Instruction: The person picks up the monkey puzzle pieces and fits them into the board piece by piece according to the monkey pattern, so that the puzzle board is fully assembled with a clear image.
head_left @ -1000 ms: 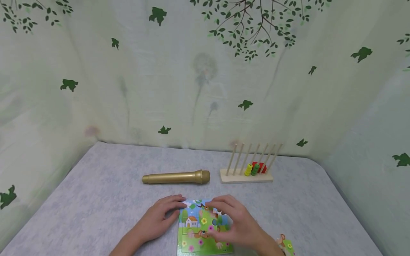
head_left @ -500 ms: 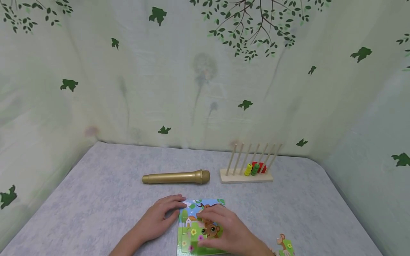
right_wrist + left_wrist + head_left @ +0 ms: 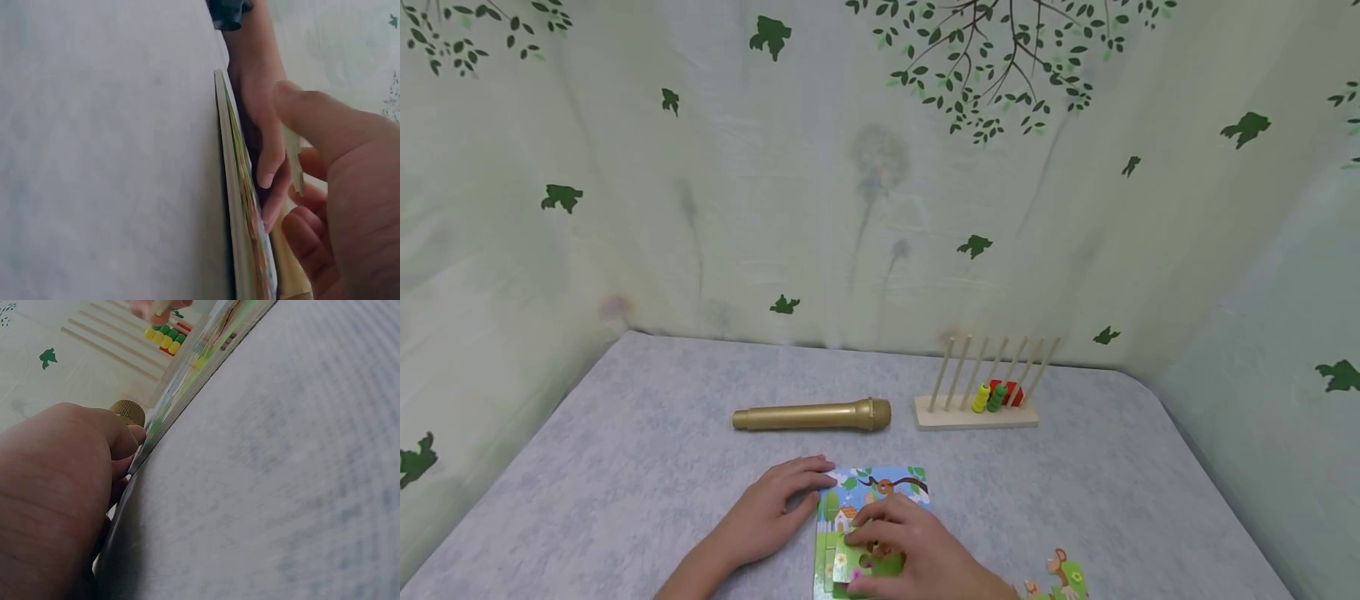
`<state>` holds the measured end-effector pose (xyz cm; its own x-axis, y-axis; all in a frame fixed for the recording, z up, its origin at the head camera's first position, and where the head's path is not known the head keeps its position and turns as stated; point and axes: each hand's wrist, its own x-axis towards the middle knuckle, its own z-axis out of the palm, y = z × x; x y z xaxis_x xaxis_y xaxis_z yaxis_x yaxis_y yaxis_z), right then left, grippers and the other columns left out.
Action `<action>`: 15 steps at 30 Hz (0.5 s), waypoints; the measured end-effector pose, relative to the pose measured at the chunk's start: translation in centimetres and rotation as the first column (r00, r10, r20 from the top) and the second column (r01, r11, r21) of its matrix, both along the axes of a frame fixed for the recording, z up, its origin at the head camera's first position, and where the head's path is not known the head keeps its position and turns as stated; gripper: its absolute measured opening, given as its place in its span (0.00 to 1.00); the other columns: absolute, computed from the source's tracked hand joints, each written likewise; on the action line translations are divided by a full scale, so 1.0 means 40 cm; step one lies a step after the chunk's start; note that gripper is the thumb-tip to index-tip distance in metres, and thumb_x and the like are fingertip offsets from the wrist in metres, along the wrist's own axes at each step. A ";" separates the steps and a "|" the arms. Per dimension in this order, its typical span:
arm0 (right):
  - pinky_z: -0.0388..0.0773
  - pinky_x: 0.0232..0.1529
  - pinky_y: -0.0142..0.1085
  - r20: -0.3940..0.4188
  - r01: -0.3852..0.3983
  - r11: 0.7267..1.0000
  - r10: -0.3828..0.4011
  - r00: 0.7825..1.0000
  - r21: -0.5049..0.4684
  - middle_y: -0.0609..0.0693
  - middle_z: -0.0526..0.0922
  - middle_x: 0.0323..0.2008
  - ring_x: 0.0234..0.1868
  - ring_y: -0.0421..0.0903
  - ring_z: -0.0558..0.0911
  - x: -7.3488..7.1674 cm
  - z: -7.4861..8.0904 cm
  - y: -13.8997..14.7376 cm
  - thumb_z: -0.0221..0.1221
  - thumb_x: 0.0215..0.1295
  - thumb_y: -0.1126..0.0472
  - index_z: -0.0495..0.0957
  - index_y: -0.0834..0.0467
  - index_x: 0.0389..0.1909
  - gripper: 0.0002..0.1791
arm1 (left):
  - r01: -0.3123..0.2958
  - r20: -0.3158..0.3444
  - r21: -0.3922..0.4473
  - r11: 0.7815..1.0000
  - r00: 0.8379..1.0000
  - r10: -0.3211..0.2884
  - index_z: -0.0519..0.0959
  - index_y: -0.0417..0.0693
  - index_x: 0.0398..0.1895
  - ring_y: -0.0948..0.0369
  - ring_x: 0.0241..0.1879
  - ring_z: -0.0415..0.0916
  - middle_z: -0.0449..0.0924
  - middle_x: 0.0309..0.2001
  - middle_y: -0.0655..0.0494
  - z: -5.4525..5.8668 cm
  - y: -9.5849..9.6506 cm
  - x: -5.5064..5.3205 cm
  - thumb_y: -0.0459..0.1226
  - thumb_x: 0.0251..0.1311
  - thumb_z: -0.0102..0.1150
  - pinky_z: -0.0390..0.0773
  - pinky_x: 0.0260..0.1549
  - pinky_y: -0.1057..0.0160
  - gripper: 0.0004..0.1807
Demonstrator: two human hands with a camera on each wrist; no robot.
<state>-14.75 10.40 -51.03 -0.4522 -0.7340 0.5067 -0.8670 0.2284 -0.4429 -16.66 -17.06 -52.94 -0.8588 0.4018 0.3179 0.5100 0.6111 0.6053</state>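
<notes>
A jigsaw puzzle board (image 3: 822, 550) with a picture of a house, flowers and an animal on a branch lies near the front of the table. My right hand (image 3: 925, 554) pinches a green puzzle piece (image 3: 847, 562) with flowers on it, over the lower left of the board. In the right wrist view the piece (image 3: 292, 153) shows edge-on between thumb and fingers, raised from the board. My left hand (image 3: 767, 517) rests along the board's left side, fingertips at its upper left corner and thumb lower along the edge. Part of the board is hidden under the right hand.
Loose puzzle pieces (image 3: 1070, 575) lie on the table to the right, partly hidden by my right wrist. Behind the board lies a gold microphone (image 3: 812, 416). A wooden peg rack (image 3: 977, 417) with yellow, green and red beads stands at the back right. Printed curtains surround the table.
My right hand has moved left and toward me with the puzzle piece, from the board's upper right to its lower left. More loose pieces now show by the right wrist. The left hand stays put.
</notes>
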 end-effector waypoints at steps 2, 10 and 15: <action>0.79 0.57 0.29 0.034 -0.011 1.000 0.010 0.999 0.018 0.43 0.81 0.55 0.54 0.35 0.78 0.002 -0.007 0.000 0.69 0.67 0.48 0.83 0.48 0.54 0.18 | 0.000 -0.007 0.001 1.000 1.000 0.000 0.85 0.63 0.55 0.53 0.67 0.75 0.80 0.65 0.63 -0.002 -0.001 0.000 0.37 0.72 0.61 0.76 0.62 0.41 0.14; 0.78 0.55 0.26 0.005 -0.021 0.999 0.021 1.000 0.027 0.45 0.83 0.55 0.55 0.38 0.79 0.001 -0.027 -0.003 0.68 0.68 0.49 0.84 0.49 0.53 0.16 | -0.003 -0.035 0.002 1.000 0.999 0.003 0.85 0.64 0.55 0.54 0.67 0.75 0.80 0.64 0.63 -0.004 -0.001 -0.002 0.36 0.71 0.62 0.77 0.62 0.42 0.15; 0.78 0.56 0.26 0.045 0.001 0.999 -0.003 0.999 0.050 0.44 0.83 0.57 0.57 0.38 0.79 0.004 -0.035 -0.005 0.67 0.69 0.47 0.85 0.48 0.53 0.16 | -0.003 -0.043 0.001 1.000 0.999 0.003 0.85 0.63 0.54 0.54 0.67 0.75 0.80 0.64 0.63 -0.003 -0.002 -0.001 0.35 0.70 0.63 0.77 0.62 0.42 0.15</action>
<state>-14.60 10.18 -52.42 -0.4752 -0.7571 0.4483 -0.8459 0.2528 -0.4696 -16.69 -17.12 -53.07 -0.8453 0.3993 0.3551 0.5341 0.6122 0.5831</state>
